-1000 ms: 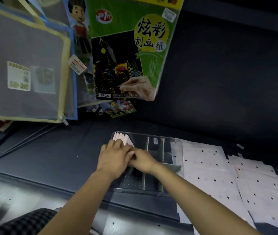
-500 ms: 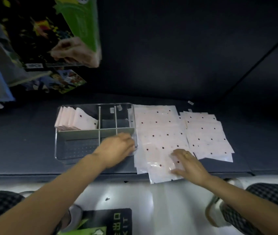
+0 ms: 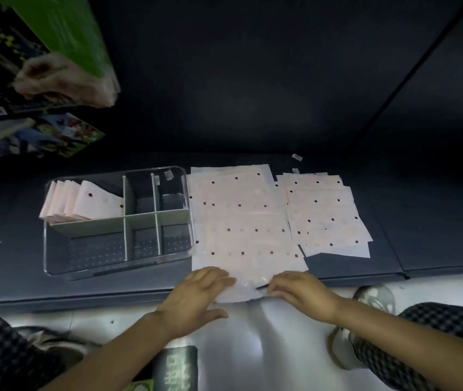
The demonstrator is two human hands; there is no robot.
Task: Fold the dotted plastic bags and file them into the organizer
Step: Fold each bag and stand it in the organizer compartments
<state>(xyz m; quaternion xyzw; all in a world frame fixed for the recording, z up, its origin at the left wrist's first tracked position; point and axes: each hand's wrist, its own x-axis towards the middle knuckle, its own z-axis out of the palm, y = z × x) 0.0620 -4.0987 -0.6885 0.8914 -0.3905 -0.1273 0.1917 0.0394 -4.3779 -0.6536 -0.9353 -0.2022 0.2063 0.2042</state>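
Right now your left hand (image 3: 196, 294) lies flat with fingers straight and thumb spread, its fingertips on the near left corner of the large pale pink plastic bag with dark dots (image 3: 241, 221). Your right hand (image 3: 300, 292) meets the same bag at its near edge, fingers curled and pinching the plastic where it overhangs the dark grey mat (image 3: 252, 94). That bag lies flat on the mat, just beside the right wall of the clear plastic organizer with white dividers (image 3: 117, 221), touching or nearly touching it. Inside the organizer, the far left compartment holds a row of folded pink dotted bags (image 3: 83, 203) standing on edge and leaning; the other compartments show only their perforated floor. Right of the flat bag, a loose stack of smaller dotted bags (image 3: 326, 213) lies on the mat, overlapping one another. Colourful packaged items (image 3: 41, 66) hang at the upper left. Your checked trouser legs (image 3: 436, 348) and a shoe (image 3: 374, 297) show on the pale floor (image 3: 252, 334).
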